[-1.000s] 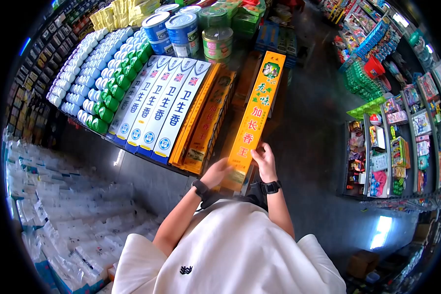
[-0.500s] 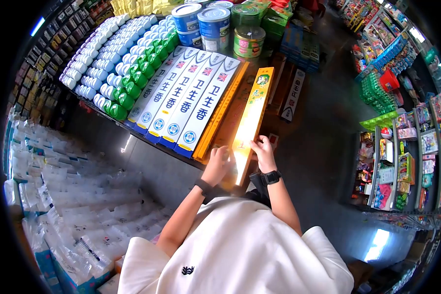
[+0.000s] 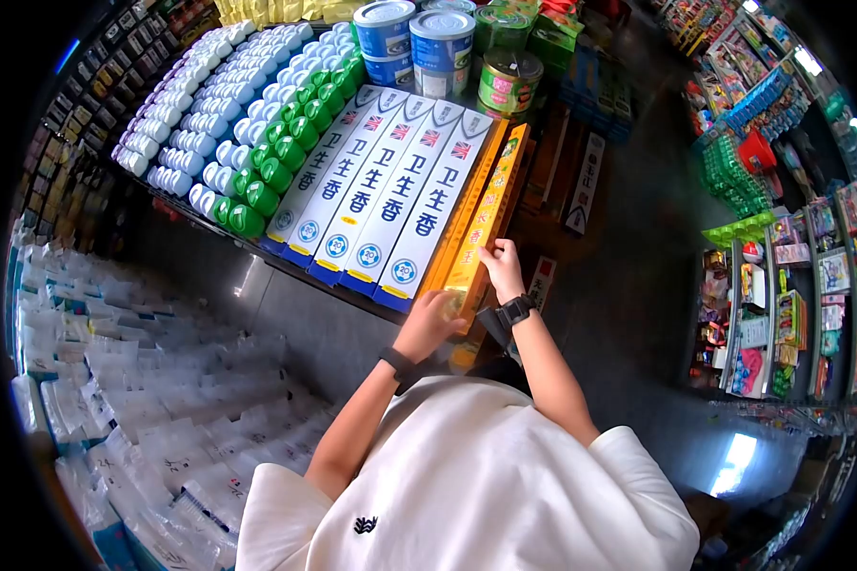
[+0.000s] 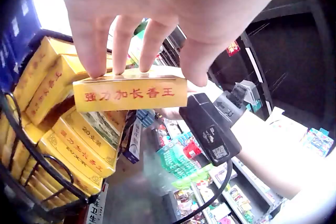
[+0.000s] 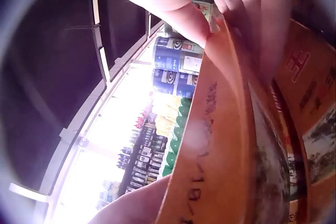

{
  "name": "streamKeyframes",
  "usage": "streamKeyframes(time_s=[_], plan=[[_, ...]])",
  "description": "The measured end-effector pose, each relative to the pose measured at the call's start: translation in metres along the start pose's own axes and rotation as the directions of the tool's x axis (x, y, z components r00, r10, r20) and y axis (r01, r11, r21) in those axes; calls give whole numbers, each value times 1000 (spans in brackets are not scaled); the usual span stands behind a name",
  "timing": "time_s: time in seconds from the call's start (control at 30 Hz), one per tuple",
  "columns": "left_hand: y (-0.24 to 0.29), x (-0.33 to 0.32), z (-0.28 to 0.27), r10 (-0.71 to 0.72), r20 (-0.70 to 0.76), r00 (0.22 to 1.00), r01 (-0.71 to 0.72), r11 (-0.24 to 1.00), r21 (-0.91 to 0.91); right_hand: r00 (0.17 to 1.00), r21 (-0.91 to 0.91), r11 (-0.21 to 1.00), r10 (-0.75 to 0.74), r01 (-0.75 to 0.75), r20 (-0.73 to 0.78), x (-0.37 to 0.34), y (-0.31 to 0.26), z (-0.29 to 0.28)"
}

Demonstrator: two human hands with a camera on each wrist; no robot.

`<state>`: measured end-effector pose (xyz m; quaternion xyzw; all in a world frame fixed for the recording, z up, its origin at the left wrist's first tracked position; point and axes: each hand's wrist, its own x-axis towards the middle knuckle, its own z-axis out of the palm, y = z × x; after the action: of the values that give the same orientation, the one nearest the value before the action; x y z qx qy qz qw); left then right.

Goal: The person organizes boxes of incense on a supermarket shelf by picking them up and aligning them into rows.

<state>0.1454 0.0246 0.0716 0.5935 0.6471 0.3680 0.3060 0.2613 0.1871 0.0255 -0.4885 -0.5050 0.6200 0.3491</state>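
Observation:
A long yellow incense box point(image 3: 484, 231) with red lettering stands turned on its narrow side at the right end of the display row, alongside other yellow incense boxes point(image 3: 462, 214). My right hand point(image 3: 503, 267) pinches it partway along its length; in the right wrist view the thumb point(image 5: 191, 27) lies on one face and the fingers reach over the other side. Around its near end is my left hand point(image 3: 430, 324); in the left wrist view its fingertips rest along the top edge above the box's end face point(image 4: 131, 96), with the thumb point(image 4: 197, 71) at the right corner.
White incense boxes point(image 3: 405, 205) fill the row to the left, beside green and white bottles point(image 3: 276, 171). Blue tins point(image 3: 441, 43) stand behind. More boxes lie lower on the right point(image 3: 586, 181). Plastic-wrapped packs point(image 3: 162, 409) are at lower left; shelves point(image 3: 781, 314) stand at right.
The yellow incense box has moved left towards the display row and turned from its broad face onto its narrow side. Both hands have moved with it, and the head view has shifted.

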Motion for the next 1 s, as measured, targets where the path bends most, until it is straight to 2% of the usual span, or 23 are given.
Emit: streamKeyframes(time_s=[0.07, 0.17, 0.27, 0.33, 0.43, 0.53, 0.6, 0.67, 0.73, 0.8, 1.0], plan=[[-1, 1, -5, 2, 8, 1000, -2, 1000, 14, 1000, -26, 1000, 10, -10, 17, 9, 15, 4], [-3, 3, -5, -30, 45, 999, 29, 999, 25, 998, -117, 993, -19, 12, -55, 19, 37, 10], [-8, 2, 2, -36, 22, 999, 34, 996, 86, 998, -85, 995, 50, -46, 36, 14, 29, 16], [-12, 2, 3, -9, -4, 1000, 9, 992, 127, 998, -88, 995, 52, -48, 41, 11, 22, 18], [-14, 3, 1, 5, 5, 1000, -6, 992, 125, 999, -128, 992, 26, -21, 38, 10, 22, 22], [-7, 4, -6, -72, -12, 997, 72, 995, 69, 998, -151, 988, 20, -11, 53, 11, 19, 25], [-9, 4, -5, -63, -5, 998, 63, 995, 71, 998, -173, 985, 36, -27, 50, 7, 14, 24], [-12, 8, -7, -62, 14, 998, 61, 996, 70, 998, -172, 984, -36, 44, 53, 15, 35, 24], [-14, 10, -8, -83, 17, 996, 83, 995, 52, 996, -176, 981, -68, 78, 63, 15, 29, 27], [-16, 11, -7, -163, 40, 986, 164, 986, -17, 997, -302, 950, -70, 80, 43, 9, 19, 30], [-12, 12, -9, -172, 43, 984, 174, 984, -36, 998, -458, 886, -63, 69, 29, 11, 15, 38]])
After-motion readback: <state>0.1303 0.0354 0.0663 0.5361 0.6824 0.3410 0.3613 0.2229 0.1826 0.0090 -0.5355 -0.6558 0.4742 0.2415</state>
